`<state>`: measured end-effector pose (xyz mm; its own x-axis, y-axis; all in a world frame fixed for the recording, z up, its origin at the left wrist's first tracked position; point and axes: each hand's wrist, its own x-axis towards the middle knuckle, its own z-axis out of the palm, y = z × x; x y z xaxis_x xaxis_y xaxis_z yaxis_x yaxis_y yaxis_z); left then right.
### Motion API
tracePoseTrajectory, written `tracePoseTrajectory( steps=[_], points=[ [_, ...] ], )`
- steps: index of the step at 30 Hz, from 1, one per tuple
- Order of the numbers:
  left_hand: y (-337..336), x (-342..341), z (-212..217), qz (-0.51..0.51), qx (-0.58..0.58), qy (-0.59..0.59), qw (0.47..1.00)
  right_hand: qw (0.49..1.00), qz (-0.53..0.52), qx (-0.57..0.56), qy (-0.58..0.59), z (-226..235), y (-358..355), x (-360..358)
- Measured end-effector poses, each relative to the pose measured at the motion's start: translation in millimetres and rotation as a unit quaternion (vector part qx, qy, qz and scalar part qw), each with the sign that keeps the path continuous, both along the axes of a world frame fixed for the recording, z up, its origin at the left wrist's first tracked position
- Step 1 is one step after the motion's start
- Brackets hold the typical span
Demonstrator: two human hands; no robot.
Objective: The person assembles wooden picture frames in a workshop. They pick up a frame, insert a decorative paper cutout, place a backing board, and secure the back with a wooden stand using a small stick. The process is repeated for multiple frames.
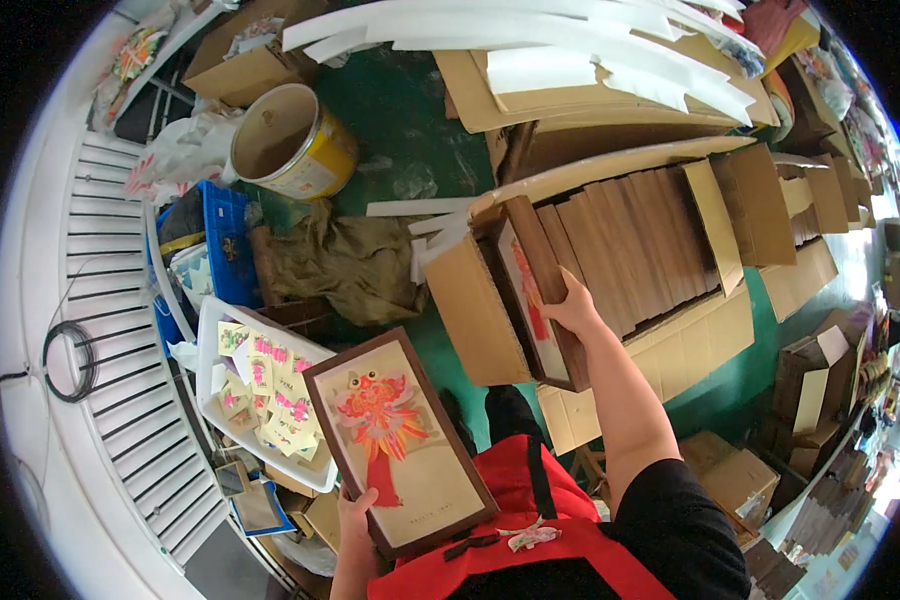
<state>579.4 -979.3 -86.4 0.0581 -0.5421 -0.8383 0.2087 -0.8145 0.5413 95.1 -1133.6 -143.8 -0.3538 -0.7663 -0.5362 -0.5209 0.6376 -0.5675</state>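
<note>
Keep the framed picture (410,470) supported by its dark wooden border, face tilted up, and watch for knocks against the white bin (280,460) overlapped by its upper left corner in this view. Guide the second frame (530,285), standing on edge at the near left end of the open carton (480,325), along its own plane, judged the surest way to spare the neighbouring row of brown frames (630,250) from scraping. Better to press on wood than on the pictured front, and to mind the corners near the cardboard. Wise also to move one piece at a time, so as to avoid twisting either frame. Held in the left grip (356,520): the framed picture, low before the body, pinched at its lower left edge, thumb over the border, fingers hidden underneath. Closed around the upper long edge of the second frame: the right grip (574,306), thumb across the front, other fingers mostly out of sight. Reaching forward from the black sleeve (675,535): the right arm, nearly straight, wrist slightly bent.
</note>
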Motion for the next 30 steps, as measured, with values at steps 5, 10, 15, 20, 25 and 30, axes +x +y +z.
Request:
tracePoseTrajectory(
  steps=[5, 10, 15, 20, 25, 30],
  points=[
    [-14, -27, -2, 0.02, 0.022, 0.009, 1.0, 1.0, 0.009, -0.018, 0.013, 2, -10, 1],
    [-12, -30, -22, -0.004, 0.055, 0.009, 0.998, 0.999, -0.027, -0.027, 0.007, -30, 10, 10],
    [-11, -31, -38, -0.043, 0.062, -0.006, 0.997, 0.982, 0.021, -0.04, 0.185, -94, 35, 17],
    [-31, -65, -29, -0.017, 0.066, 0.017, 0.998, 0.978, -0.019, -0.04, 0.205, -127, 22, 9],
    [-43, -89, -33, -0.041, 0.069, 0.005, 0.997, 0.972, 0.002, -0.01, 0.236, -140, 19, 17],
    [-46, -99, -46, -0.062, 0.069, 0.067, 0.993, 0.988, -0.095, -0.122, 0.031, -122, 42, 32]
  ],
)
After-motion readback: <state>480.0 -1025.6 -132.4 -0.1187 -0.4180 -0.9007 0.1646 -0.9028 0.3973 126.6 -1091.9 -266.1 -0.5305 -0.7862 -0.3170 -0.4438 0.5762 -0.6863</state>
